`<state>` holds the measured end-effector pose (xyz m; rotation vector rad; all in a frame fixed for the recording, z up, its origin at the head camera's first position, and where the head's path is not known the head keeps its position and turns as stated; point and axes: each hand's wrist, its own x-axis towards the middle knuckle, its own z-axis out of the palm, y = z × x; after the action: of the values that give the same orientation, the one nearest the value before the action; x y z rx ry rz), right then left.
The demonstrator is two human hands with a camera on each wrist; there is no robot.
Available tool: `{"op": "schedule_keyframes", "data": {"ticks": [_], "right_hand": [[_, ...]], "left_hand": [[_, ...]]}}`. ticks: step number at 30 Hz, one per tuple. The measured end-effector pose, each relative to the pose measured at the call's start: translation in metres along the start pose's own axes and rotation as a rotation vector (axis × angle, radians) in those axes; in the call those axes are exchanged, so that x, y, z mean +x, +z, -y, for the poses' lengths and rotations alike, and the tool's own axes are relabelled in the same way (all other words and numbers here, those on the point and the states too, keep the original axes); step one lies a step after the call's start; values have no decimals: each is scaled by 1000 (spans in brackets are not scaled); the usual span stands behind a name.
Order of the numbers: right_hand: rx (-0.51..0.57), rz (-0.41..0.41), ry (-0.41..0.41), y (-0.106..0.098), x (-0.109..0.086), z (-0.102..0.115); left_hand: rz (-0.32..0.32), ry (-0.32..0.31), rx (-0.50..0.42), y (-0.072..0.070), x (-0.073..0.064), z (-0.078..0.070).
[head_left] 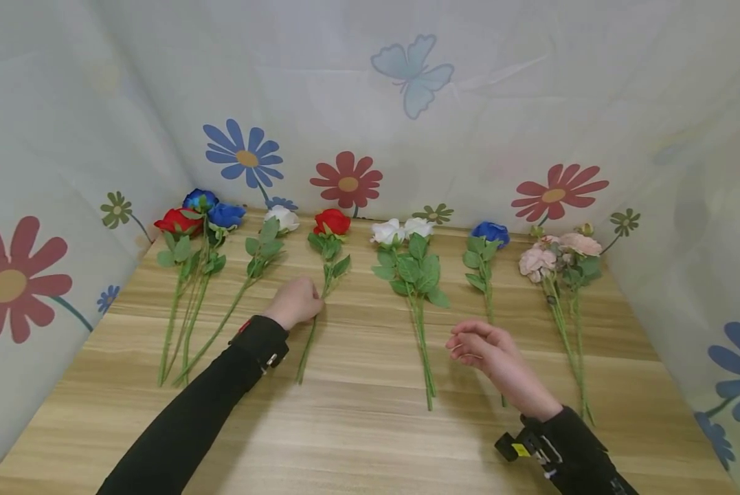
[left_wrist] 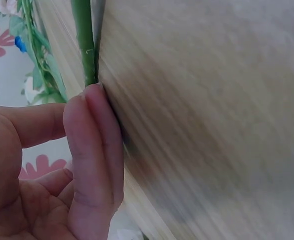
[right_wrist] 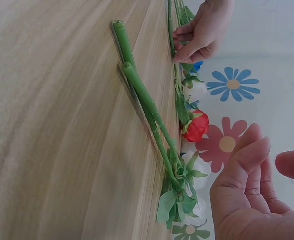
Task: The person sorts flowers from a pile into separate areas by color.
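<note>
A single red rose [head_left: 332, 222] lies on the wooden table with its bloom toward the back cloth. My left hand [head_left: 295, 303] pinches its green stem [left_wrist: 84, 42] between thumb and fingertips, below the leaves. Over the table to the right, my right hand [head_left: 495, 357] has loosely bent fingers and holds nothing. It is above the stem of a lone blue rose [head_left: 490, 233] and hides part of that stem in the head view. Two white roses [head_left: 387, 232] lie side by side between my hands, their cut stem ends [right_wrist: 121, 30] near the right wrist camera.
At the left lie a red rose [head_left: 178, 221], blue roses [head_left: 226, 215] and a white rose [head_left: 282, 220], their stems partly crossing. Pink flowers [head_left: 537, 263] lie at the right. A patterned cloth [head_left: 468, 137] stands behind and beside the wooden table [head_left: 357, 440].
</note>
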<state>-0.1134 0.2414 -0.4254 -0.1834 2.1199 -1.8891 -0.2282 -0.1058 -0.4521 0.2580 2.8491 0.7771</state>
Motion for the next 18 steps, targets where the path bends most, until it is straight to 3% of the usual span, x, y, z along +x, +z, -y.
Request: {"op": "schedule_keyframes", "data": {"ticks": [12, 18], "right_hand": [[11, -1, -3, 2, 0, -1], [0, -4, 1, 4, 1, -2]], "left_hand": [[11, -39, -2, -2, 0, -2], [4, -28, 11, -4, -2, -2]]}}
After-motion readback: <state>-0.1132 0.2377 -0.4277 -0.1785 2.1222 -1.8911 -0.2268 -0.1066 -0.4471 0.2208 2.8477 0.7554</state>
